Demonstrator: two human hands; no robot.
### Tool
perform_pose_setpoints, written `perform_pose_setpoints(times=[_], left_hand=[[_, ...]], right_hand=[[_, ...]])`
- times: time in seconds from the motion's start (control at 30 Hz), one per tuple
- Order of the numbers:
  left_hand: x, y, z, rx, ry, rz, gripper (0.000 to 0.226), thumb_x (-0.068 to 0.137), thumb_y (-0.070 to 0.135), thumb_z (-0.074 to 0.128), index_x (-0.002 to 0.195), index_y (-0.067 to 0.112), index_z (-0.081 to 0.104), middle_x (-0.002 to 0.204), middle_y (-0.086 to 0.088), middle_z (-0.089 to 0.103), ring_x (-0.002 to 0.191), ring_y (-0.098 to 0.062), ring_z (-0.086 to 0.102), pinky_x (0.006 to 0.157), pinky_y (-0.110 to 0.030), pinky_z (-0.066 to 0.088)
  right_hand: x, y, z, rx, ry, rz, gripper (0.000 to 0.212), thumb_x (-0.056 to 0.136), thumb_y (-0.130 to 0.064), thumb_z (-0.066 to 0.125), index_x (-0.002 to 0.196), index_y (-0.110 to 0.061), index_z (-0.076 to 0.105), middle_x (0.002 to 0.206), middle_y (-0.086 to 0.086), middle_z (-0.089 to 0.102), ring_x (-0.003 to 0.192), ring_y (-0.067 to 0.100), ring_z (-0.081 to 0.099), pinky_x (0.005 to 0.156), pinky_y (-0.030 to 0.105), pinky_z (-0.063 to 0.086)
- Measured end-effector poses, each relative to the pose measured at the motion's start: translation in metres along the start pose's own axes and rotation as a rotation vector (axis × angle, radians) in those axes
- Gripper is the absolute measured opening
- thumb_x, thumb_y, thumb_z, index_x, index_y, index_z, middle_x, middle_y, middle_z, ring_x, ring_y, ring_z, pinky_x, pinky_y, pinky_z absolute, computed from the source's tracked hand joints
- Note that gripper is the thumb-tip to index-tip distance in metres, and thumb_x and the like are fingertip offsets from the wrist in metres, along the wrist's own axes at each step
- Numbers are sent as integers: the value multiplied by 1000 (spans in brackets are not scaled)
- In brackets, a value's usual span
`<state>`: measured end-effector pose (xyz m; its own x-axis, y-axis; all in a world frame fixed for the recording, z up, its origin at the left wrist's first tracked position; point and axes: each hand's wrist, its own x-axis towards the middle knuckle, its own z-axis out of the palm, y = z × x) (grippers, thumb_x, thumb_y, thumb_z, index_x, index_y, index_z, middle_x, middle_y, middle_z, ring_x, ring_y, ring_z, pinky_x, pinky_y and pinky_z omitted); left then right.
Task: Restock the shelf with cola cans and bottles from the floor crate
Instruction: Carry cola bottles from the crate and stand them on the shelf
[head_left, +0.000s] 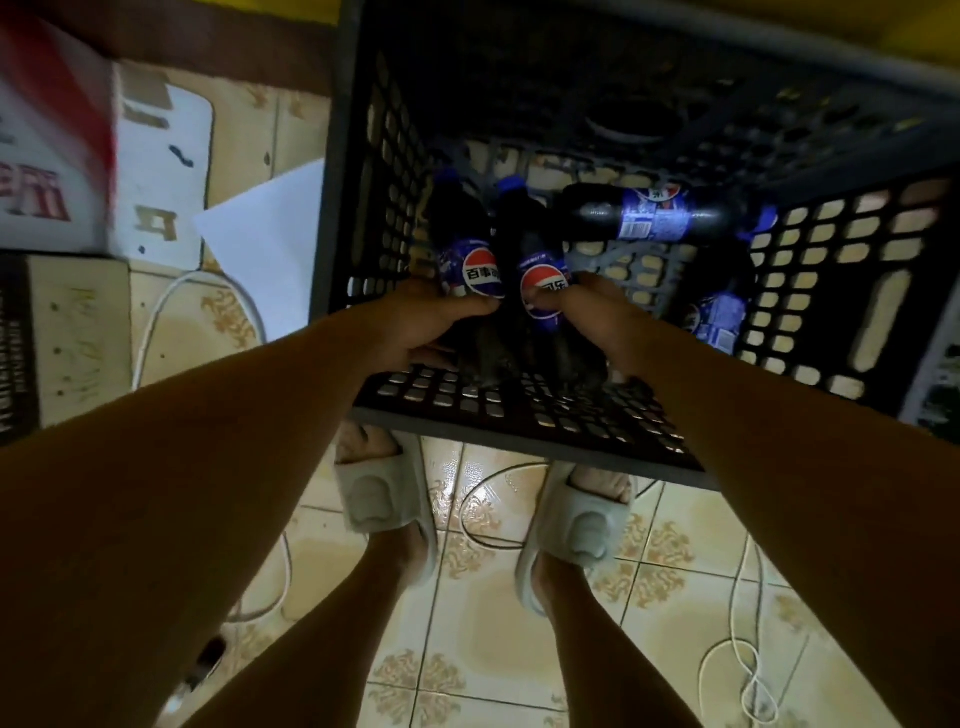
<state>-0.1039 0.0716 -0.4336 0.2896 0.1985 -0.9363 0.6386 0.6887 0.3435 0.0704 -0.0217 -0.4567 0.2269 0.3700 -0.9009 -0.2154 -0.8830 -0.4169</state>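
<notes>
Blue-labelled cola bottles (470, 270) (540, 283), one clenched in each hand's grip (415, 322) (597, 317) (inside crate (519, 421)).

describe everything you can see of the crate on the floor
The crate is a dark, plastic-looking box with an open top and lattice walls and base; pale floor tiles show through the holes. It stands on the tiled floor, its near rim just in front of the person's slippers. Inside lie four cola bottles with blue labels: two side by side at the near left, one crosswise at the back, one at the right. The left hand and right hand reach in, each gripping one of the near bottles.
</notes>
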Motion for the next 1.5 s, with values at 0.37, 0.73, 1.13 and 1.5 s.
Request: perform_pose_setpoints(times=[0.37, 0.73, 1.13, 1.5], left_hand=[[-220, 35, 10, -152, -192, 51, 37, 89, 25, 70, 124, 20, 58, 104, -4, 77, 97, -21, 74, 78, -36, 61], [-572, 68, -51, -332, -245, 346, 104, 76, -5, 77, 149, 48, 26, 130, -14, 65, 117, -30, 65, 82, -44, 58], [-756, 108, -68, -558, 5, 798, 64, 86, 17, 64, 141, 39, 41, 132, -4, 65, 117, -27, 65, 85, -39, 57], [-832, 112, -4, -733, 336, 1042, 80, 84, 60, 65, 151, 27, 36, 143, -9, 57, 128, -29, 57, 102, -45, 51]], right_hand=[[-211, -73, -19, 210, -125, -32, 45, 81, -27, 78, 122, -18, 62, 109, 4, 75, 101, 24, 72, 85, 40, 56], [-565, -217, 21, 250, -419, -190, 54, 75, -20, 71, 127, -20, 57, 109, 0, 75, 100, 19, 72, 82, 34, 57], [-726, -332, 71, 112, -614, -588, 61, 78, -12, 64, 137, -15, 51, 118, 6, 72, 104, 21, 70, 82, 31, 57], [-794, -370, 51, -92, -923, -731, 55, 97, -38, 47, 146, -11, 45, 137, 12, 61, 124, 27, 60, 100, 41, 52]])
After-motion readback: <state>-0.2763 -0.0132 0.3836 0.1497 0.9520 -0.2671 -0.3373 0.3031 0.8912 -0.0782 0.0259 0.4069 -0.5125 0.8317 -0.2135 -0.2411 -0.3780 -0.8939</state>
